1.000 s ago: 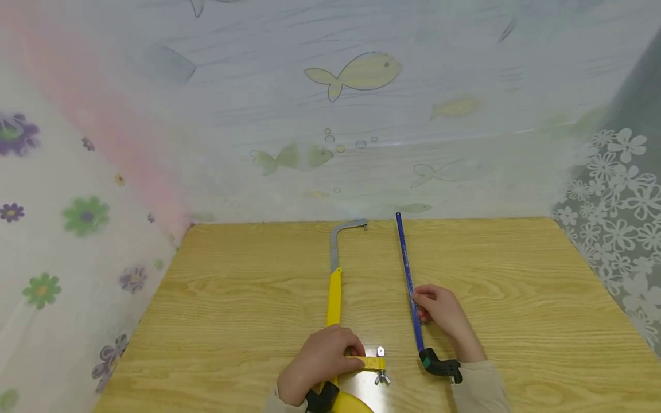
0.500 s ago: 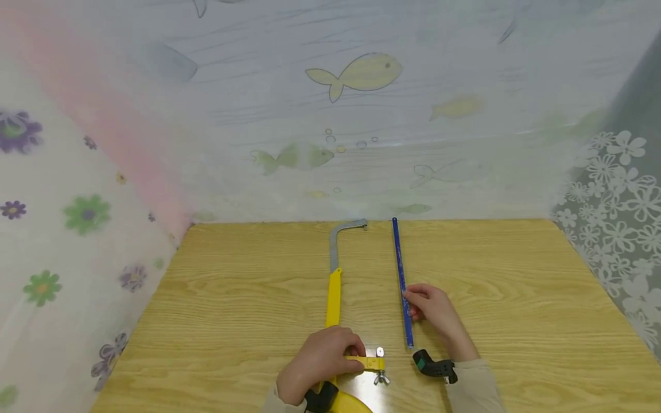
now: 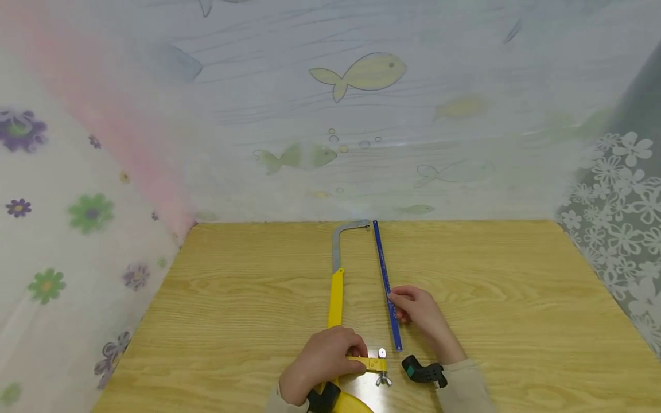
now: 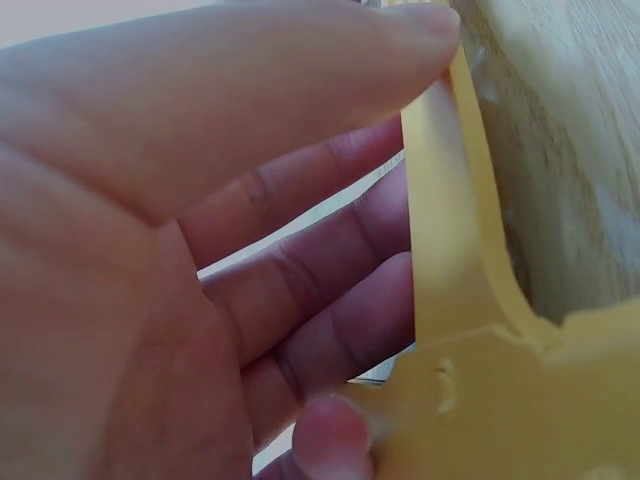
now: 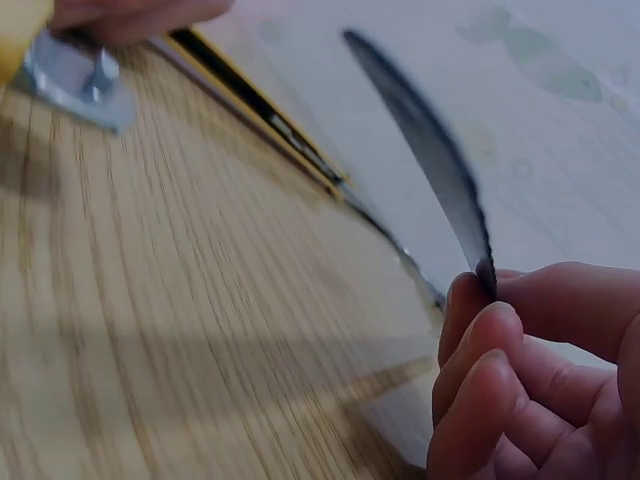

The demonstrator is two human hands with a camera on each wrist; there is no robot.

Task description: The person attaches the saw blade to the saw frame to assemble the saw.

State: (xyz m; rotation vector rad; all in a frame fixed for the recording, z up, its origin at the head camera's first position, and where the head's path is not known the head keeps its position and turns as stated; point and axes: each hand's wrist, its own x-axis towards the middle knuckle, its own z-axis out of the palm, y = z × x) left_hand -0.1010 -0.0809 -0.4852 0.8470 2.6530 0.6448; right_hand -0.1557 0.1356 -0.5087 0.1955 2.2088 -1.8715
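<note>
A hacksaw frame (image 3: 335, 295) with a yellow body and grey curved front lies on the table, its front end toward the wall. My left hand (image 3: 325, 355) grips its yellow part near the arm that carries a wing nut (image 3: 383, 379). The left wrist view has thumb and fingers around the yellow frame (image 4: 450, 220). My right hand (image 3: 420, 312) pinches a long blue saw blade (image 3: 384, 269) near its middle, right of the frame and apart from it. In the right wrist view the blade (image 5: 430, 150) rises from between thumb and fingertips (image 5: 480, 330).
The wood-grain table (image 3: 248, 275) ends at a back wall covering (image 3: 289, 115) printed with fish. A flower-printed covering (image 3: 67, 172) stands at the left, and another (image 3: 614, 229) with white flowers at the right.
My right hand has moved left with the blue blade, bringing it closer to the hacksaw frame. The left hand and the frame have stayed in place.
</note>
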